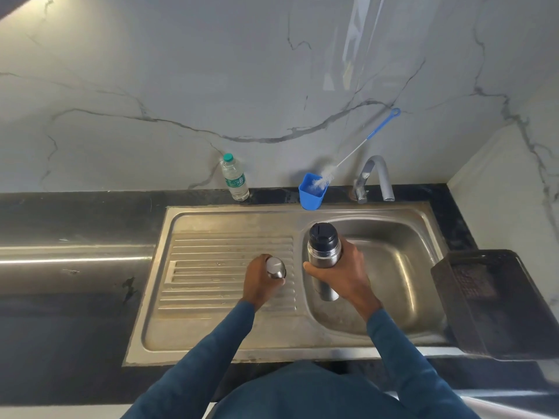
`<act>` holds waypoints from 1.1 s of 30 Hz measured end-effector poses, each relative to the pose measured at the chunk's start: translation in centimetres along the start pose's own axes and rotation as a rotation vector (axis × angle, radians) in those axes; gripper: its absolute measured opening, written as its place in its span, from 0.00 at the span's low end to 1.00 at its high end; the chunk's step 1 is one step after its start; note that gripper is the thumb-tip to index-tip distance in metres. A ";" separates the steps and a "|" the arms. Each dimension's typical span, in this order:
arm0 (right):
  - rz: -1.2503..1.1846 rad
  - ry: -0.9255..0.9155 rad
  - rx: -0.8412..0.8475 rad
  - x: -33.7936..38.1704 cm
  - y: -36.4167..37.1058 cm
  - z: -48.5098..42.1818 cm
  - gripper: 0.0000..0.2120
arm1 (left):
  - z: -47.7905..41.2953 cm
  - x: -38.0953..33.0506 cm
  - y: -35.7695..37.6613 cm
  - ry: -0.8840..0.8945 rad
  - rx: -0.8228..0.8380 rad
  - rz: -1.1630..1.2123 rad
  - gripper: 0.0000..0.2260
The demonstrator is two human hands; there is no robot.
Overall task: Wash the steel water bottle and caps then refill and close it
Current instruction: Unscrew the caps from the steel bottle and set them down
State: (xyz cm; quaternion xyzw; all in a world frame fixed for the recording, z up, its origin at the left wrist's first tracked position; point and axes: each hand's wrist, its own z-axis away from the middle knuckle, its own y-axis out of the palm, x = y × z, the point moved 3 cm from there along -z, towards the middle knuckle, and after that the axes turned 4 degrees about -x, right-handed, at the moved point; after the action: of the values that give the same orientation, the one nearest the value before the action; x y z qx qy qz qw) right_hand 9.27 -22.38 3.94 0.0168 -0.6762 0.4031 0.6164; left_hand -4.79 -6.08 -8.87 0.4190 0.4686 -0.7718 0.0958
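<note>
**Over the sink: bottle in 1 hand, steel cap in the other**

At center frame, above a stainless steel sink [302, 346], a person in blue sleeves holds 2 parts of a flask. Right of center, the right hand [344, 276] is wrapped around the body of the steel water bottle [322, 252], held upright over the left edge of the basin with its black inner cap [322, 232] on top. Just left of it, the left hand [260, 279] grips the rounded steel outer cap [276, 267] over the ribbed drainboard [223, 267].

Along the back of the dark counter, a clear plastic water bottle [234, 179] with a green cap stands upper center. To its right sits a blue cup [311, 195] holding a bottle brush [348, 155], whose blue handle leans against the marble wall. A chrome tap [375, 179] curves over the basin at upper right. A dark crate [496, 300] rests at the right edge of the frame.
</note>
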 end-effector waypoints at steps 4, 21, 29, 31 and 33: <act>0.000 0.007 -0.014 -0.1 -0.1 -0.2 0.22 | -0.7 -0.1 0.3 0.022 -0.003 0.010 0.24; 0.025 -0.010 0.022 -0.3 0.5 -0.5 0.22 | -3.0 0.5 1.9 0.024 0.100 -0.192 0.31; 0.004 -0.021 0.012 -0.5 0.3 -0.7 0.22 | -3.8 1.7 3.1 -0.003 0.153 -0.271 0.32; 0.001 -0.020 0.011 -0.6 0.2 -0.7 0.21 | -3.7 2.1 3.4 -0.010 0.160 -0.272 0.32; -0.011 -0.018 0.008 -0.7 0.1 -0.7 0.21 | -3.7 2.5 3.6 -0.013 0.158 -0.269 0.33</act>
State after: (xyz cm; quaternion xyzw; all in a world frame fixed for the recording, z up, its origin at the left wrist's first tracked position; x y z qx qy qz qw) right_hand 9.98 -22.24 3.22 0.0266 -0.6799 0.4025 0.6123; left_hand -2.34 -4.42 -13.86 0.3537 0.4577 -0.8148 -0.0390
